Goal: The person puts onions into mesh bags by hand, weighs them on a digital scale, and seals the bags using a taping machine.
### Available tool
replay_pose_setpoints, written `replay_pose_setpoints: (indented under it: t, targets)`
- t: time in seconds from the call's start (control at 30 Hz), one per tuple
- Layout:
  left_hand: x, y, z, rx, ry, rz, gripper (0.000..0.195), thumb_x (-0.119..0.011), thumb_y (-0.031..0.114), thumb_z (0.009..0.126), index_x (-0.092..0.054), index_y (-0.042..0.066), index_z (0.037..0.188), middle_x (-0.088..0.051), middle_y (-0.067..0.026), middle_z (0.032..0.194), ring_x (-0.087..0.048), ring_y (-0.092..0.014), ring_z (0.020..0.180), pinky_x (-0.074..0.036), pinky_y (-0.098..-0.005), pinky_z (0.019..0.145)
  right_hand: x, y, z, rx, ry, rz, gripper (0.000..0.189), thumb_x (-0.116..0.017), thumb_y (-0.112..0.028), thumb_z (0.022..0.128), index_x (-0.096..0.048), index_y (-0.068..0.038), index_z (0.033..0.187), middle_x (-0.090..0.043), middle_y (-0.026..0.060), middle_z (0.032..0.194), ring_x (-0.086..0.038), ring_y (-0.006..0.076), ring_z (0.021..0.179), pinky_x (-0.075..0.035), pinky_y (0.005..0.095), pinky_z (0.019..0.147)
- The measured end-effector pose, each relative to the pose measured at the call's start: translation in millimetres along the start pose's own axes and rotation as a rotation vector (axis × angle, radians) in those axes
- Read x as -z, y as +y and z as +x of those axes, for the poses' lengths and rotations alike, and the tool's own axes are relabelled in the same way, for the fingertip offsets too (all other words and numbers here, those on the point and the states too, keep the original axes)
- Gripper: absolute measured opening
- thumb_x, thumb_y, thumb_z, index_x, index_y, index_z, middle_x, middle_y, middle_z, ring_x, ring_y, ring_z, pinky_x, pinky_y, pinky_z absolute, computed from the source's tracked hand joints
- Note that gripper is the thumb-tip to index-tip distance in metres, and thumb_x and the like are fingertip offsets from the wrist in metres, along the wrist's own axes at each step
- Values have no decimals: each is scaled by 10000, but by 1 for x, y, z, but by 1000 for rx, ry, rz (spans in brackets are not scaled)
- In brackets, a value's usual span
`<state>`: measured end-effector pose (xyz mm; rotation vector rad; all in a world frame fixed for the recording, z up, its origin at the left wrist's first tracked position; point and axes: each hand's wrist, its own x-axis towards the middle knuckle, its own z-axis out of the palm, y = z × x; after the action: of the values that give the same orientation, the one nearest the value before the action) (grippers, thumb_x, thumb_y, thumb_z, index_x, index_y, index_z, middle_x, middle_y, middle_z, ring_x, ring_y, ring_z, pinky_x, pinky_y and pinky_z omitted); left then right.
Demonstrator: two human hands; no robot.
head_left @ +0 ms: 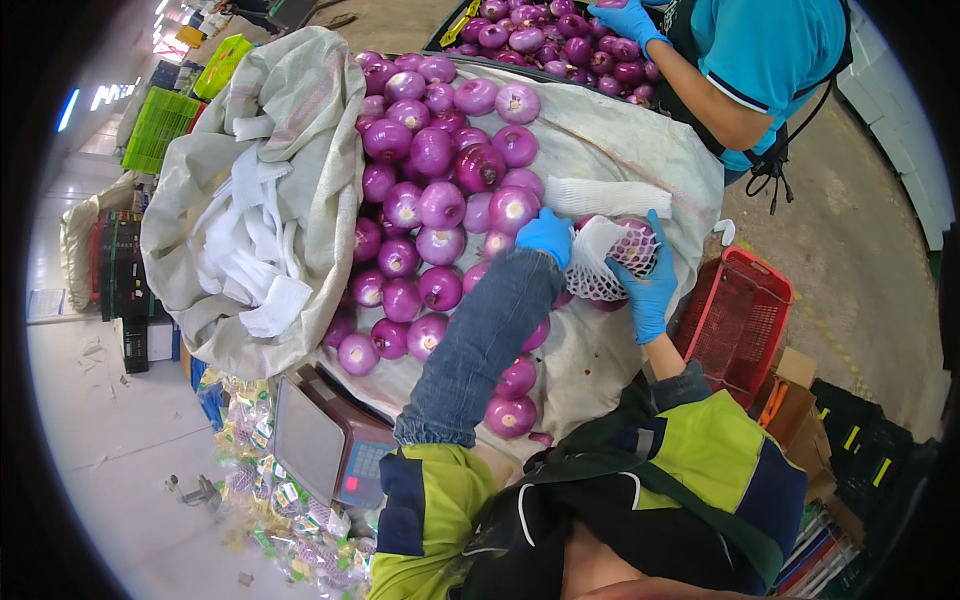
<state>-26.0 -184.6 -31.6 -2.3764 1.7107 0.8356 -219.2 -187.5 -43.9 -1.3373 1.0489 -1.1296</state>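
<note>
My left hand (547,236), in a blue glove, grips the near end of a white foam mesh sleeve (592,251). My right hand (651,281), also gloved, cups the sleeve's other side with its fingers around a netted red onion (636,246). Part of the sleeve is stretched open into mesh, and part is bunched. Just beyond lies a flat stack of white foam sleeves (607,197). Many loose red onions (439,206) are heaped left of my hands on a pale woven sack cloth (600,135). My left forearm hides some of them.
At left, a rolled-open woven sack (169,217) holds white foam sleeves (247,225). A weighing scale (309,439) stands near bagged produce (262,480). A red crate (784,292) is at right. Across from me, a co-worker's gloved hand (630,21) holds an onion above a full crate (529,69).
</note>
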Motion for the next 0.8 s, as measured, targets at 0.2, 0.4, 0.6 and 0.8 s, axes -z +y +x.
replay_pose_setpoints:
  t: [0.2, 0.4, 0.6, 0.8]
  targets:
    - [2, 27, -55, 145, 102, -119, 398, -521, 423, 897, -583, 168, 1197, -522, -219, 1167, -632, -348, 995, -532, -448, 792, 2, -24, -12, 174, -67, -127, 893, -858, -78, 619, -435, -71, 1405, -515, 82, 1364, -546, 183, 1151, -455, 311, 999]
    - [-20, 5, -88, 190, 305, -255, 471, -638, 263, 818, -476, 162, 1249, -511, -250, 1135, -620, -418, 936, -512, -503, 734, 2, -42, -34, 114, -140, 20, 888, -851, -54, 623, -429, -54, 1404, -510, 105, 1365, -555, 187, 1142, -465, 314, 990]
    - [-45, -27, -118, 38, 504, -417, 635, -667, 118, 777, -412, 158, 1357, -476, -225, 1233, -595, -429, 1001, -505, -463, 822, -7, -47, -60, 13, -204, 271, 852, -849, -48, 655, -426, -27, 1394, -520, 104, 1319, -566, 180, 1103, -490, 308, 958]
    - [-41, -13, -119, 121, 377, -400, 624, -666, 198, 794, -425, 149, 1367, -481, -265, 1216, -607, -432, 989, -511, -477, 836, -1, -41, -84, 14, -228, 196, 842, -825, -18, 669, -414, -39, 1404, -530, 102, 1275, -576, 177, 1082, -492, 302, 948]
